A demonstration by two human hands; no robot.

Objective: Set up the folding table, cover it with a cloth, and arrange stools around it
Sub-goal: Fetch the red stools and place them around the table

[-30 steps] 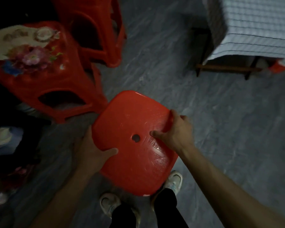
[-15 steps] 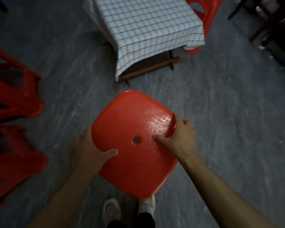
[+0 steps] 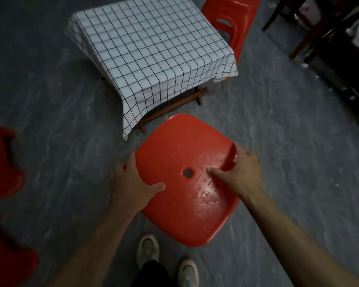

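Stool (image 3: 187, 179) is held seat-up over the floor (image 3: 288, 141), the left hand (image 3: 131, 183) gripping its left edge and the right hand (image 3: 240, 172) its right edge, both thumbs on top. Over the last second the view has swung from the spare stools (image 3: 2, 162) at the left toward the table (image 3: 195, 98), which is now closer, so this looks like the carry to a seat position. Its checked cloth (image 3: 149, 52) is on, and another stool (image 3: 230, 19) stands at the far side. The cloth's near corner hangs just beyond the carried stool; bare floor lies open left and right, with dark furniture (image 3: 319, 27) farther right.
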